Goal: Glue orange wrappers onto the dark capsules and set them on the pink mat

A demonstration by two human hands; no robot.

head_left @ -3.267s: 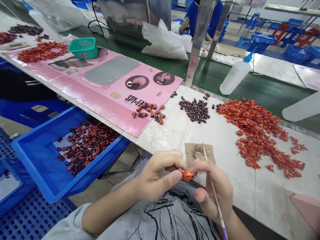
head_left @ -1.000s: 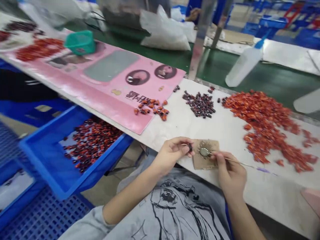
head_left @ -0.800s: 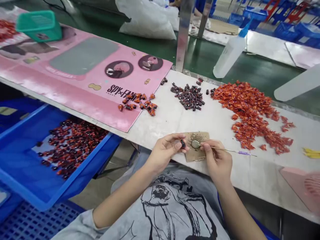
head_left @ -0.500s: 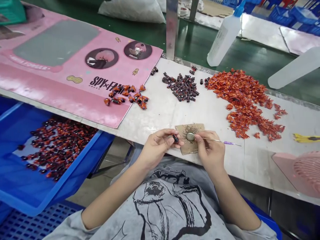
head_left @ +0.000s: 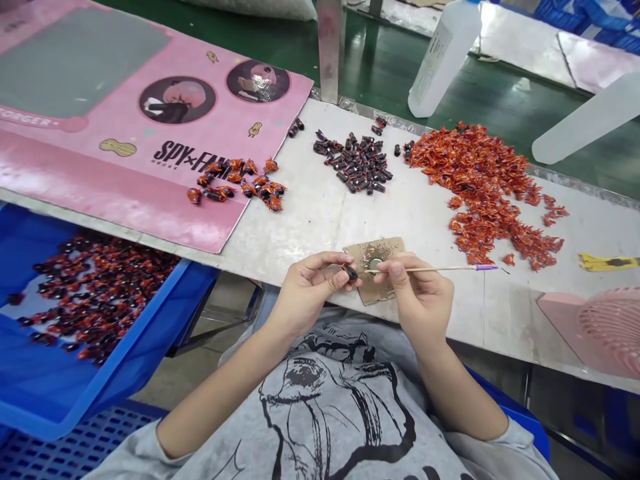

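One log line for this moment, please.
left hand: pinches dark piece | right hand: holds stick, tip near piece | below: cardboard pad

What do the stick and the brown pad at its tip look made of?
Stick in the right hand: likely wood or bamboo, pale tan, matte, thin, with a purple end. Brown pad: likely cardboard, dull brown, flat, speckled around a shiny centre.

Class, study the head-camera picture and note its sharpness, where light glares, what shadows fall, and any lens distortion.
Head view: sharp throughout, with the small dark piece in the left hand and the thin stick in the right hand crisp; even light, faint shadows under the hands, sheen on the pink sheet and metal post; the table edge bows faintly.
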